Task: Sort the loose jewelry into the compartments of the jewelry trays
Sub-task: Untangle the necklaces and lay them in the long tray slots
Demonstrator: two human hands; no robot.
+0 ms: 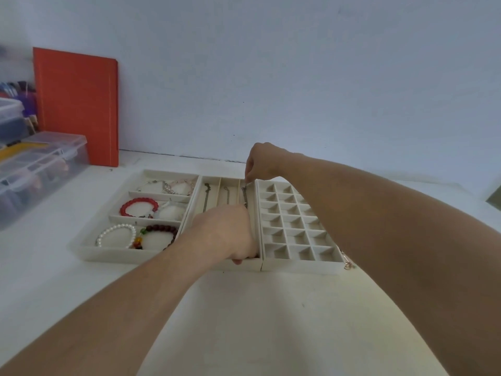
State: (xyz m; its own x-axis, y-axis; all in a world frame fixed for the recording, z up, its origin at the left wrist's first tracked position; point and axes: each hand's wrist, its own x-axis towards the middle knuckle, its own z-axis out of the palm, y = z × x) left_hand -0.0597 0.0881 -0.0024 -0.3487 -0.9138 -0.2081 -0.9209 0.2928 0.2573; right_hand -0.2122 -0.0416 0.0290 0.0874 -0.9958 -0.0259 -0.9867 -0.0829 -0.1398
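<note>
From the head camera, three cream trays sit side by side on a white surface [271, 321] against a pale wall. The left tray [89, 249] has wide compartments: a red bead bracelet [138, 207] in the middle row, a white pearl bracelet [115, 234] and a dark bead bracelet [160, 232] in the near row, and pale, clear-beaded pieces [173, 185] in the far row. The middle tray [201, 183] is split into long narrow slots, each holding a thin chain. The right hand [261, 161] hovers over the far end of the rightmost slot, its fingertips pinching the top of a chain [244, 195] that runs down along that slot. The left hand [230, 234] lies over the near part of the same tray with its fingers curled downward; whether they hold the chain's lower end cannot be told. The right tray [301, 267] is a grid of small square cells, partly hidden by the right forearm. A bit of loose jewelry [348, 264] peeks out just beside its near right corner. At the left, an orange book [78, 104] leans on the wall behind clear plastic boxes [40, 169].
</note>
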